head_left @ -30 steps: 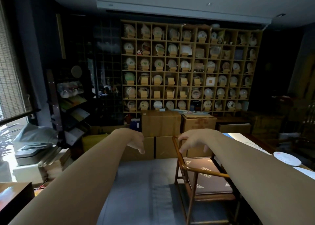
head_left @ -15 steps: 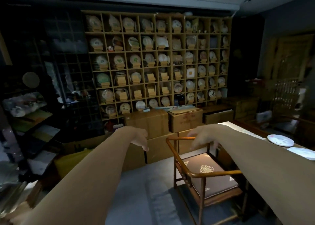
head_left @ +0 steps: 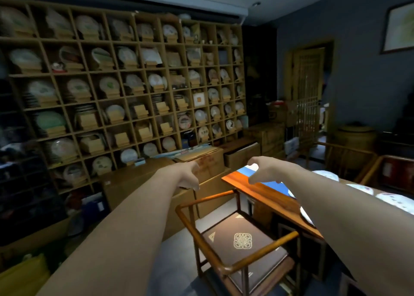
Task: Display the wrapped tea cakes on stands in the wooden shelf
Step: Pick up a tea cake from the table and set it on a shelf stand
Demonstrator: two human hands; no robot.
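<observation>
Left hand (head_left: 187,176) hung over cardboard boxes (head_left: 156,174), fingers loosely curled, holding nothing. Right hand (head_left: 264,170) hovered above table's (head_left: 264,194) far end, loosely curled, gripping nothing. Wrapped tea cakes (head_left: 358,187) lay along table's right edge.

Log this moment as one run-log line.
left hand: empty, open | right hand: empty, open, above table | tea cakes: on table | shelf: ahead

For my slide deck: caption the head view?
Both empty hands, left hand and right hand, reach toward table beside tea-cake shelf.
</observation>
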